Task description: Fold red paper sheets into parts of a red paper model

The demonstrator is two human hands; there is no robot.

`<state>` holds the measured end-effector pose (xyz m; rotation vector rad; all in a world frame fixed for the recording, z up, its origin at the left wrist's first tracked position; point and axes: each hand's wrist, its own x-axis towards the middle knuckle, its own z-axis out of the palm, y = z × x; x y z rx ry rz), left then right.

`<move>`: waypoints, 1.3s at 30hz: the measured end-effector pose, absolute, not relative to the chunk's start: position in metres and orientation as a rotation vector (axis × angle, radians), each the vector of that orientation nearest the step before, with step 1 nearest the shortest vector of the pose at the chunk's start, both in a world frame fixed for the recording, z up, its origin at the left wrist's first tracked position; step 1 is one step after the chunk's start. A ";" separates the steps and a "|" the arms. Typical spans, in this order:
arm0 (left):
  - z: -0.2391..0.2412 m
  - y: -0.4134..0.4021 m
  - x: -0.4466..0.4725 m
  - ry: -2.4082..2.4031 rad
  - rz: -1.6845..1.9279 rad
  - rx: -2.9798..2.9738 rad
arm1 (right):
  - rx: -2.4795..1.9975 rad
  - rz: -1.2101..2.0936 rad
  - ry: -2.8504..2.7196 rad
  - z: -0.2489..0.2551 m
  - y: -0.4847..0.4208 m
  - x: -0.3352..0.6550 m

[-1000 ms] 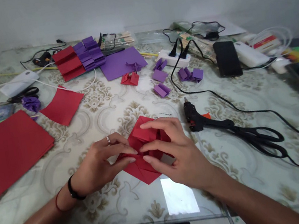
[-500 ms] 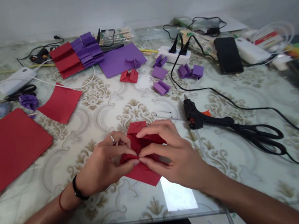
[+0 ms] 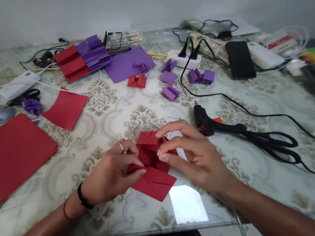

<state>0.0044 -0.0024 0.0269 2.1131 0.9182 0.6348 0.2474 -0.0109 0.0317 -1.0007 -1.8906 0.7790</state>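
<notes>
A folded red paper [image 3: 155, 183] is seen on the table [image 3: 114, 113], close to the near edge and directly between the two hands, so that it is reached equally from either side. Its long axis runs away from the person: one tip points to the far side, and the flat near corner points back and slightly right. The left hand [image 3: 111, 176] is curled, with thumb and forefinger closed on the paper's left edge, low to the table. The right hand [image 3: 196, 160] is held a little higher, its thumb and forefinger apparently pinched on a raised fold at the upper right, the other fingers loosely spread. A glue gun [image 3: 206, 122] and scissors [image 3: 273, 145] lie just right of the right hand, untouched.
</notes>
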 end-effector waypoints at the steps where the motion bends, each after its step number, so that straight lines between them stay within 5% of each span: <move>1: 0.026 -0.002 0.004 0.925 0.647 2.115 | -1.029 0.745 -1.865 0.033 -0.009 0.251; 8: 0.013 0.002 0.001 1.108 0.776 2.335 | -1.285 0.522 -1.726 0.028 0.019 0.281; 17: 0.000 0.006 0.000 0.937 0.539 2.592 | -1.096 0.765 -2.304 0.004 0.014 0.261; 32: 0.001 0.004 -0.002 1.174 0.577 2.639 | -1.232 0.657 -2.322 0.003 0.006 0.256; 39: 0.012 -0.003 0.006 0.908 0.517 2.684 | -1.290 0.677 -2.251 0.008 0.004 0.254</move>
